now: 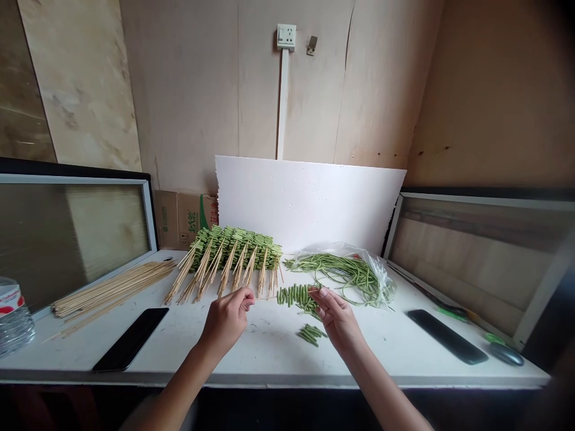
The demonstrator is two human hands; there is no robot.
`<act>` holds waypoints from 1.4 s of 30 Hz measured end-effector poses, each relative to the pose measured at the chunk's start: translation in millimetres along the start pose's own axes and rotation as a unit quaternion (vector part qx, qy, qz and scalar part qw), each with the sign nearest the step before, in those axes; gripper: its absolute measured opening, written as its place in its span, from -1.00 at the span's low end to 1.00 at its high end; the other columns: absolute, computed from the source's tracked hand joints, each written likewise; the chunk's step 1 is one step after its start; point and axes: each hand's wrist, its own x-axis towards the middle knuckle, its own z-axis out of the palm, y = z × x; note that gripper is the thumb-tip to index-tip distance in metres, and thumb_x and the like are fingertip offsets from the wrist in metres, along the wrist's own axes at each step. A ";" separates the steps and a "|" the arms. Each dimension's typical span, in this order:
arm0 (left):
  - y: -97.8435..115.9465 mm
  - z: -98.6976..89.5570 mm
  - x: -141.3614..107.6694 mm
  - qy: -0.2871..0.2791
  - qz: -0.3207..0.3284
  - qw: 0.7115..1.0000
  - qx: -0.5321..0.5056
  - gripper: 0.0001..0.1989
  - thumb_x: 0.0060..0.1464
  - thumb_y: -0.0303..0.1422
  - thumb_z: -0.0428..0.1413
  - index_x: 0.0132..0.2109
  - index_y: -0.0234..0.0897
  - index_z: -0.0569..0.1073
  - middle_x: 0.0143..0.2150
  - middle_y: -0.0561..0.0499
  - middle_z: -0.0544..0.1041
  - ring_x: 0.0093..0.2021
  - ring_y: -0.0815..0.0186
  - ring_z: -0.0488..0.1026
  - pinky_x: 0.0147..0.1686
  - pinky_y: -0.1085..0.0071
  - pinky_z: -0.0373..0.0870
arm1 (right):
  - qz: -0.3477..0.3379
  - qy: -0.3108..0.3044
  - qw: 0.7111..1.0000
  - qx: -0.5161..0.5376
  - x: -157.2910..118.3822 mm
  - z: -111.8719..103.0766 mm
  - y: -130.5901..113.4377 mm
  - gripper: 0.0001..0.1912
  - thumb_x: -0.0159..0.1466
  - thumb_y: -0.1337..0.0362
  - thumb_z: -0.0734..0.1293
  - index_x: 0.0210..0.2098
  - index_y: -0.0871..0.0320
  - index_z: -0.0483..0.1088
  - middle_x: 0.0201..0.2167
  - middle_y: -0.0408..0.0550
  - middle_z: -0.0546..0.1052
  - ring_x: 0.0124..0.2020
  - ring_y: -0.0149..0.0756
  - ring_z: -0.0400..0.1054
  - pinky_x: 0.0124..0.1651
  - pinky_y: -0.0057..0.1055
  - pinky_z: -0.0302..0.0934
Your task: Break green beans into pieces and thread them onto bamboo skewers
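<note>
A thin wooden skewer [266,298] is held level above the white table, with a row of short green bean pieces [293,294] threaded across it. My left hand [232,311] is closed on the skewer's bare left part. At the right end of the row, my right hand [335,314] pinches the skewer by the bean pieces. Loose cut bean pieces [311,334] lie on the table below, and more show partly behind the threaded row. Behind my left hand is a large stack of filled bean skewers [233,248], bare sticks pointing toward me.
Long green beans [345,269] lie in a clear plastic bag at the back right. Bare skewers [117,290] are piled at left, near a black phone [131,339] and a water bottle [15,317]. A dark slab [447,336] and a mouse [506,354] lie at right.
</note>
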 end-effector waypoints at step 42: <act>7.0 3.3 -2.0 0.088 0.048 0.995 -0.016 -0.77 0.22 -0.58 -0.04 -0.21 -0.20 0.45 -0.39 0.04 0.62 -0.36 0.27 0.62 -0.37 0.47 0.40 | -0.032 -0.004 0.998 -0.045 -4.0 2.7 3.4 -0.58 0.11 -0.01 0.58 -0.11 0.05 0.63 -0.03 -0.01 0.65 0.02 -0.07 0.53 0.08 -0.19 0.47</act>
